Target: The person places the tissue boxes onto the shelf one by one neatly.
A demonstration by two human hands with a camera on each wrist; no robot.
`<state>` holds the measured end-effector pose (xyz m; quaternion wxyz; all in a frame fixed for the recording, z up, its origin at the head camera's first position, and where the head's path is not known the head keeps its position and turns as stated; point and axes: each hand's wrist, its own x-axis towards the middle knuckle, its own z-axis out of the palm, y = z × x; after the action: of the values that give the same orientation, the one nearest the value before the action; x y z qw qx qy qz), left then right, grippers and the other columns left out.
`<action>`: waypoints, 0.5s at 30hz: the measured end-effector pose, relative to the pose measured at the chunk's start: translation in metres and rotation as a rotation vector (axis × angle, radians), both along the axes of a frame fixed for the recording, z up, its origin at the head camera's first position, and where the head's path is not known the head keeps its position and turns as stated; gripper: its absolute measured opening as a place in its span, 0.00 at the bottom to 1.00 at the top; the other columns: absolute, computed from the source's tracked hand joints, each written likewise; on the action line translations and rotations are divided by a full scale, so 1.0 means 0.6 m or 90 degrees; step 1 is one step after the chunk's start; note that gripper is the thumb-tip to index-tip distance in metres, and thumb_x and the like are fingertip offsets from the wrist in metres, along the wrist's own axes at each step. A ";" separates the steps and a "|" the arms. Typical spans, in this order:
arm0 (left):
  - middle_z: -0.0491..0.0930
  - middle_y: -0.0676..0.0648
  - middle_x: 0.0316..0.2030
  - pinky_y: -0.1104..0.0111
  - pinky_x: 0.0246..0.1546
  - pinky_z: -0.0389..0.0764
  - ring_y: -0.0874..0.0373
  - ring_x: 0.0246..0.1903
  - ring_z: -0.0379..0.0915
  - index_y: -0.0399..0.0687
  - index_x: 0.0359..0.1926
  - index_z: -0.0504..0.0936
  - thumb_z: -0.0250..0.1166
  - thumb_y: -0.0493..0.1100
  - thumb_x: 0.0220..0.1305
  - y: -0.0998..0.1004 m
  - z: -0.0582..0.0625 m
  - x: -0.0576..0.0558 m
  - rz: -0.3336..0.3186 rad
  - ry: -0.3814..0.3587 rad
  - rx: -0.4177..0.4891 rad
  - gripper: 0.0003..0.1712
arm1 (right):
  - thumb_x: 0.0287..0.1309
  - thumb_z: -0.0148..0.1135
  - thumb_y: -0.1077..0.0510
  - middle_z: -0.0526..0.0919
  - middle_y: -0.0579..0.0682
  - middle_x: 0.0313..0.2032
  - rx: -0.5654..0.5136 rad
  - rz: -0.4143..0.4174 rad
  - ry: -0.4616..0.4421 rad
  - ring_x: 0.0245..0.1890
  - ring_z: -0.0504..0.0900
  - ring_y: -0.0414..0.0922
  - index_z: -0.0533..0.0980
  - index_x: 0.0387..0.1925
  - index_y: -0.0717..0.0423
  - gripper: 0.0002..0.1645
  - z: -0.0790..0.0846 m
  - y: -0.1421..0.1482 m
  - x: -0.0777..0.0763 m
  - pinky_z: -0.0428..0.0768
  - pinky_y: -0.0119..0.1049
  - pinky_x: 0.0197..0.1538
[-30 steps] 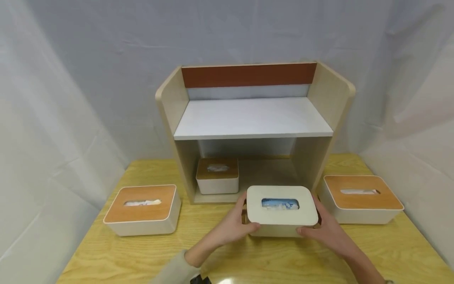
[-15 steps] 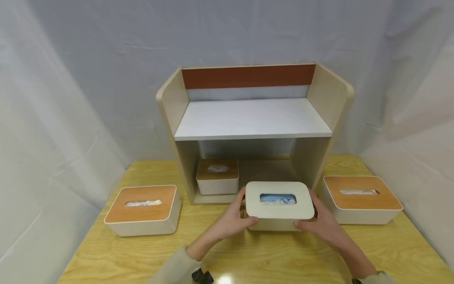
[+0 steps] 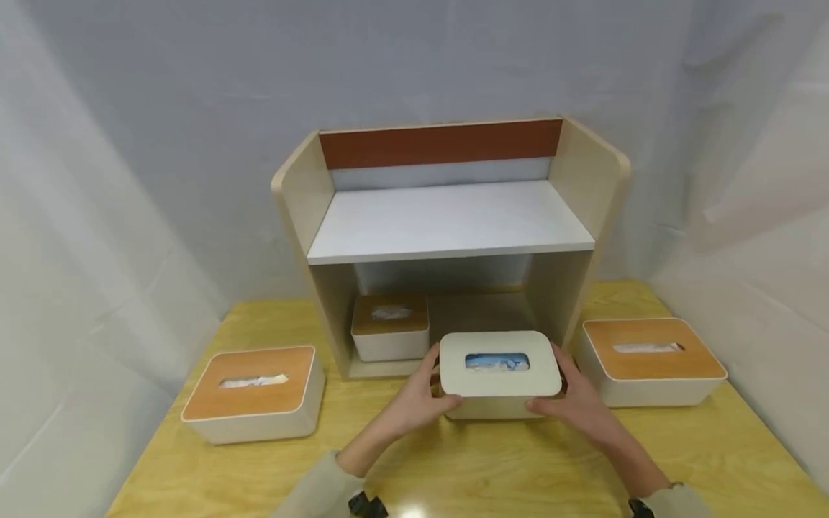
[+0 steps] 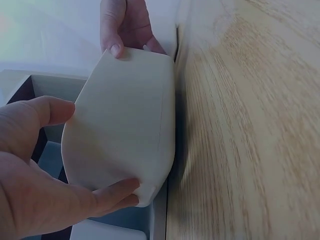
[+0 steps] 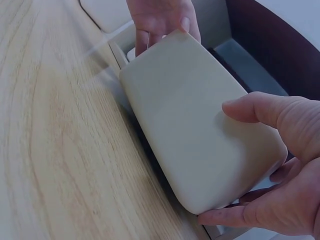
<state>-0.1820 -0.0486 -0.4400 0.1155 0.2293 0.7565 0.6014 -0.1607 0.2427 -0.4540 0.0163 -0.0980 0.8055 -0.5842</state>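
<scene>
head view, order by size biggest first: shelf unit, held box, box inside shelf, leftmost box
1. Shelf unit
2. Held box and leftmost box: too alike to rank
3. Box inside shelf

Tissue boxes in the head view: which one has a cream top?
The held box, between the left hand and right hand; the left box, right box and the box inside the shelf unit all have brown, wood-look tops.
</scene>
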 end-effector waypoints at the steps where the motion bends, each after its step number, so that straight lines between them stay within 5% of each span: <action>1: 0.63 0.35 0.67 0.68 0.40 0.81 0.37 0.63 0.66 0.44 0.77 0.47 0.67 0.32 0.60 0.000 -0.002 0.000 0.001 0.001 -0.001 0.51 | 0.48 0.77 0.63 0.61 0.65 0.68 -0.004 -0.002 -0.003 0.54 0.71 0.54 0.46 0.78 0.54 0.65 -0.001 0.000 0.000 0.78 0.30 0.45; 15: 0.56 0.35 0.71 0.67 0.42 0.82 0.39 0.62 0.67 0.45 0.79 0.43 0.69 0.33 0.60 0.001 -0.008 -0.012 0.015 -0.009 -0.007 0.55 | 0.48 0.77 0.59 0.57 0.67 0.70 0.035 -0.024 -0.028 0.61 0.68 0.59 0.42 0.78 0.58 0.67 0.000 0.000 -0.012 0.75 0.30 0.49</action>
<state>-0.1892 -0.0481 -0.4451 0.1147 0.2154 0.7616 0.6003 -0.1681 0.2426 -0.4538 0.0256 -0.0693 0.8223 -0.5643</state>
